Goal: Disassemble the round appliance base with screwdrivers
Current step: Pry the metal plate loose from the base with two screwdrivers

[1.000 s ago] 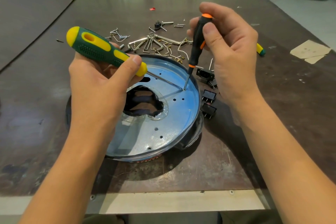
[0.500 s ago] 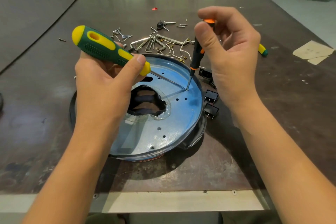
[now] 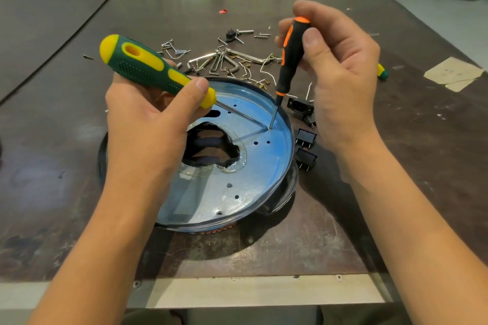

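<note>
The round appliance base (image 3: 253,179), a blue-tinted metal dish with a jagged dark hole in its middle, lies on the brown table. My left hand (image 3: 148,124) grips a green-and-yellow screwdriver (image 3: 148,68) lying slanted, its shaft reaching right across the dish. My right hand (image 3: 340,74) pinches a slim black-and-orange screwdriver (image 3: 290,55) held nearly upright. Both tips meet at one spot near the dish's right rim.
Loose screws, metal clips and wires (image 3: 224,60) lie scattered just behind the base. Black switch parts (image 3: 305,150) and a socket (image 3: 298,105) sit by its right rim. Another screwdriver's end (image 3: 381,71) shows behind my right hand. Paper scraps (image 3: 451,74) lie far right.
My right fingers have shifted on the black-and-orange handle, thumb and fingertips regripping higher up. The tip stays on the same spot. My left hand and its screwdriver barely moved.
</note>
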